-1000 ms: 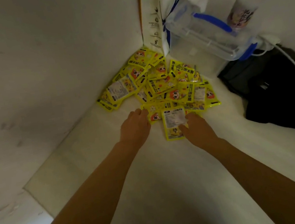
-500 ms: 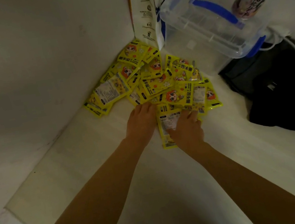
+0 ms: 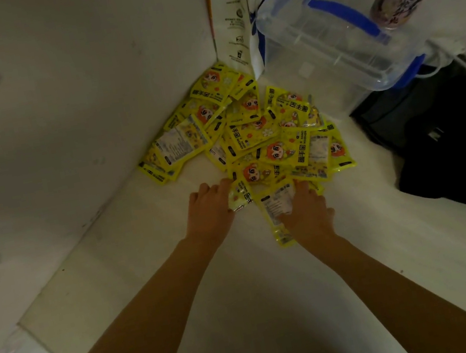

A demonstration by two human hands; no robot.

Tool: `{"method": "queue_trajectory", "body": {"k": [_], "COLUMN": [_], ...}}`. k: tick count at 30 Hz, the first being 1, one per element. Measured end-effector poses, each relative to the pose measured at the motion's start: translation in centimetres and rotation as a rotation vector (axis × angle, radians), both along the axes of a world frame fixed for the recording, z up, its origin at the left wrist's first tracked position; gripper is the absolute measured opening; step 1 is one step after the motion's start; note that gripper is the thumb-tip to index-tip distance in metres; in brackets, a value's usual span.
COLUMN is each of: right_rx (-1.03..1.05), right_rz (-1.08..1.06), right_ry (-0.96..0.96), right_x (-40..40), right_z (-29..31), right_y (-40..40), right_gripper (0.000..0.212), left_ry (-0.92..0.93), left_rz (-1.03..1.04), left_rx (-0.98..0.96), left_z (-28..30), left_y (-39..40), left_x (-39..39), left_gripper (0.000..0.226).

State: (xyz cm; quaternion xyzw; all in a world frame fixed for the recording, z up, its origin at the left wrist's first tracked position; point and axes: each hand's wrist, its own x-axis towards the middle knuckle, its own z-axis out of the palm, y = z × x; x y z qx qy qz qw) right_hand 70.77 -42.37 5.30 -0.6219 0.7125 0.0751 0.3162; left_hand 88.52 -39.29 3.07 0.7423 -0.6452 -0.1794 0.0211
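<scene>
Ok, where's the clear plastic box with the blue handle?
The box sits upper right in the head view, beyond the yellow packets, with the black bag at its right.

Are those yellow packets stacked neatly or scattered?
Scattered: the packets lie overlapping at odd angles in a loose heap, some face up and some showing their printed backs.

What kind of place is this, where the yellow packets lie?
Probably a corner of a home room: white walls meet behind a pile of hand warmer packets, with a clear storage box and a black bag beside it.
</scene>
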Motion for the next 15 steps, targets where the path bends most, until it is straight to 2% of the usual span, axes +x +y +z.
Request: {"method": "queue_trajectory", "body": {"k": [4,7,11,15], "right_rx": [-0.026,-0.073,-0.174,-0.245], "right_rz": [0.066,0.03,0.081,0.109], "right_ry": [-0.072,-0.18,-0.174,-0.185], "right_x": [-0.8,-1.0,-0.8,-0.7], "right_z": [0.4,1.3,2.6,3.4], "right_y": [0.2,-0.5,-3.3,-7.2], "right_gripper": [0.048,0.039,0.023,0.018], "left_ry": [0.162,0.249,0.186,0.096], "left_rz": [0.103,0.174,0.197,0.185], "left_rx": [0.12,0.112,0.023,-0.01], "left_z": [0.7,1.8,3.3,3.4], "left_y": [-0.1,-0.8,-2.8,-5.5], "left_x": [1.6,3.2,5.7,8.4], "left_gripper": [0.042,0.035,0.029,0.04]}}
